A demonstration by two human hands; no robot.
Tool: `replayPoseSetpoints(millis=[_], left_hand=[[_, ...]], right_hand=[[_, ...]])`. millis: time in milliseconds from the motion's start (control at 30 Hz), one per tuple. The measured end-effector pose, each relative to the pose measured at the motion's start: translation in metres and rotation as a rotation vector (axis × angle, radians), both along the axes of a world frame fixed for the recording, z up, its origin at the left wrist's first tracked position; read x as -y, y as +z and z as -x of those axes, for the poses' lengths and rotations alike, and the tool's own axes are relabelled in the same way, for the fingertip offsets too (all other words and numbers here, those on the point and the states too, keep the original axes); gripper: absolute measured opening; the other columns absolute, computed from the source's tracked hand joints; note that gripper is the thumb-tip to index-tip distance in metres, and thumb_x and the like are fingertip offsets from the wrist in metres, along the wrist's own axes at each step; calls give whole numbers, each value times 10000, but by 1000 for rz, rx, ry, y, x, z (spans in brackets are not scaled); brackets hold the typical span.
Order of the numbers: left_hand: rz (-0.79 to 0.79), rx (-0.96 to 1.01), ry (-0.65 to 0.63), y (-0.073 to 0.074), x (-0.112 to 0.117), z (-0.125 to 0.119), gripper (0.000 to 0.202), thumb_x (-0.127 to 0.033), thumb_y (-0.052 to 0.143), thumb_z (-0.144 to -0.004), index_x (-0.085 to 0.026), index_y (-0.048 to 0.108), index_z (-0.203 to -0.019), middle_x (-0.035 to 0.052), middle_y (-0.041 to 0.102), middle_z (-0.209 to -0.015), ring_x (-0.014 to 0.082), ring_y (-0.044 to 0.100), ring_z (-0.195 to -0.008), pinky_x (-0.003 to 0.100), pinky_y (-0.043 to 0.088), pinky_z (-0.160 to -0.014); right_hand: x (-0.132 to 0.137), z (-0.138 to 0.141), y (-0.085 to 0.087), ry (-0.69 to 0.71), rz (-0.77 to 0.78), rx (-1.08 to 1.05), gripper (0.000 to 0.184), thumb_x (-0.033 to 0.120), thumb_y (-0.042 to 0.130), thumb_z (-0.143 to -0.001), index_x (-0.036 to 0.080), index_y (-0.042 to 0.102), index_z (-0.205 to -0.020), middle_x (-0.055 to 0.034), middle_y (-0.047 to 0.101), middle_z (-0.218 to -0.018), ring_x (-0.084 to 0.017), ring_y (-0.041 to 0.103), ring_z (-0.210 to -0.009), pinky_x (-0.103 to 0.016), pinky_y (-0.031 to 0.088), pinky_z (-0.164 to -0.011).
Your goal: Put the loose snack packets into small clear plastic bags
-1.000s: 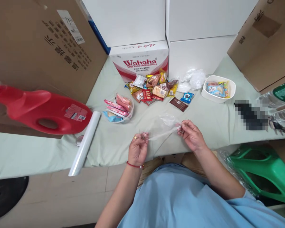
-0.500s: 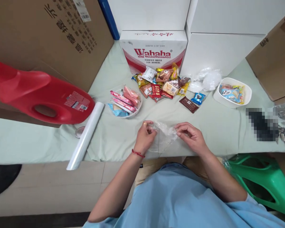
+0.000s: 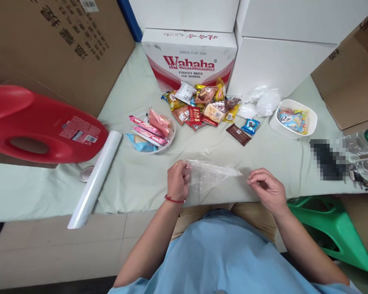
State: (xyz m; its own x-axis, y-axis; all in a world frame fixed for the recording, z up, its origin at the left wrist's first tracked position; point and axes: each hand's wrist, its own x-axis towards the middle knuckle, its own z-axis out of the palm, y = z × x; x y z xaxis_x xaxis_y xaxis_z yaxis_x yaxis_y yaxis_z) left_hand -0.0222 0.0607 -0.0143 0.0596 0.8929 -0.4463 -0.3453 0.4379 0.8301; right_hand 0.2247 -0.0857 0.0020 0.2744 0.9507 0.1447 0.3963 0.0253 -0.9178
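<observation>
My left hand (image 3: 178, 179) is closed round one side of a clear plastic bag (image 3: 210, 173), just above the table's front edge. The thin, crumpled bag stretches out to the right and narrows to a point. A short gap to the right of that point is my right hand (image 3: 266, 188), its fingertips drawn together in a pinch with nothing visible between them. Beyond the hands lies a pile of wrapped snacks (image 3: 194, 116). A dark brown snack packet (image 3: 238, 134) and a small blue packet (image 3: 250, 126) lie in front of its right end.
At left, a clear bowl (image 3: 171, 141) holds wrapped snacks; a white roll (image 3: 95, 179) overhangs the front edge near a red jug (image 3: 49, 126). At right are a white tub (image 3: 309, 124), bunched plastic bags (image 3: 268, 102) and bottles (image 3: 360, 143). Boxes (image 3: 188, 61) line the back.
My right hand has let go of the plastic bag and moved right, away from it. My left hand keeps hold of the bag, which now tapers to a point. The camera view has shifted slightly.
</observation>
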Motion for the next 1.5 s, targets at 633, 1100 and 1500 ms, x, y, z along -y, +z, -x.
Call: replayPoseSetpoints(millis=[633,1100,1500], left_hand=[[39,-17,-196,13,19,17,789,-906,471,-795,-195,640,-1093,-101,296,-500,72,163,-414,189,130,-395],[67,229,-507,22,38,22,868,-842,507,-840,-283,474,-1504,-7,615,-675,43,241,-367,176,120,-358],[90,-194,-638,9,19,52,875,-851,534,-806,-152,599,-1328,31,668,-765,61,409,-350,219,238,-354]], right_hand=[[-63,7,-31,-38,212,14,283,394,647,-908,229,692,-1133,-76,717,-961,-217,664,-788,-388,565,-755],[-102,-1,-16,224,303,-131,244,456,778,-759,215,743,-774,-10,687,-766,-175,593,-746,-312,465,-735],[-144,-66,26,363,510,-496,371,446,883,-697,204,632,-827,11,684,-663,-78,473,-423,-217,342,-427]])
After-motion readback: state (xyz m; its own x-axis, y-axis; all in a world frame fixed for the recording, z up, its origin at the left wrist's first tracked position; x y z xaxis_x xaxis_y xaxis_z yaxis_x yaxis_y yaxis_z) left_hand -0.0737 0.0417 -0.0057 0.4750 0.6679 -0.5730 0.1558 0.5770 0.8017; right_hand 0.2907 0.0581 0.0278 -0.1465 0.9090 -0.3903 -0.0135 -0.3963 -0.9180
